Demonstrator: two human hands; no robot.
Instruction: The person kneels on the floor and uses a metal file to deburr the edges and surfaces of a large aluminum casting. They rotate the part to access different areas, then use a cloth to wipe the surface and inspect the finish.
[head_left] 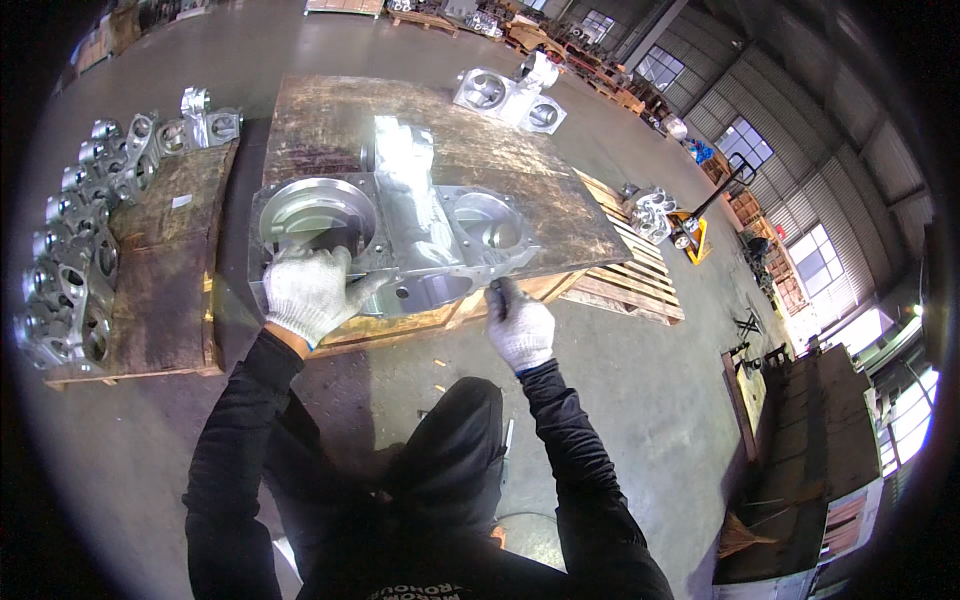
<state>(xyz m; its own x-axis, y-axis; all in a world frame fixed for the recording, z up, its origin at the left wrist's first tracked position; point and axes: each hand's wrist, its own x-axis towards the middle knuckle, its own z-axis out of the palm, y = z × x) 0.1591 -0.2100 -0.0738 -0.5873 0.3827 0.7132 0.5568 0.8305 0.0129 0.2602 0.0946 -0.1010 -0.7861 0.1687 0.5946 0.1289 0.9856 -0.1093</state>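
A large silvery metal casting (408, 235) lies near the front edge of a worn wooden board (330, 110). It has a wide round bore at its left, a smaller bore at its right and a raised bright neck between them. My left hand (310, 292), in a white knit glove, grips the front rim by the wide bore, thumb spread to the right. At the casting's front right corner, my gloved right hand (521, 325) is closed with dark fingertips against the edge. Whatever it may hold there is hidden or too small to name.
Another casting (508, 100) stands at the board's far right corner. Several castings (85, 235) line a second wooden platform (165, 270) at the left. A slatted pallet (630, 285) and a yellow pallet jack (692, 240) are to the right. My knees are below the board.
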